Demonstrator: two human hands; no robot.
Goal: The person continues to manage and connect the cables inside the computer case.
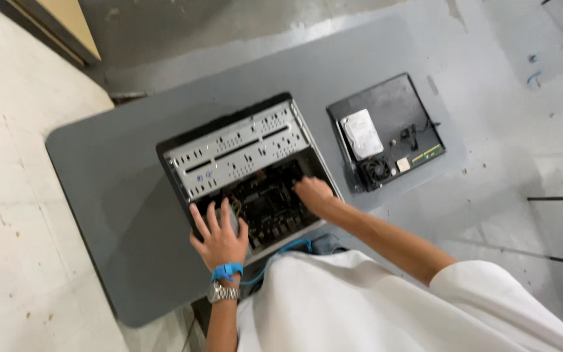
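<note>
From your head camera, the open computer case (245, 169) lies on its side near the middle of the grey table (99, 169), its side cover off. A silver perforated drive cage (236, 148) fills the far half, and the dark circuit board (265, 202) shows in the near half. Your left hand (219, 236) rests flat on the case's near left corner, fingers spread and holding nothing; a blue strap (227, 270) and a metal watch (222, 293) sit on that wrist. Your right hand (314, 194) reaches down onto the circuit board with fingers curled; I cannot tell whether it grips anything. Just right of the case lies the black side panel (386, 130), carrying a hard drive (361, 133) and a small fan (376, 171).
</note>
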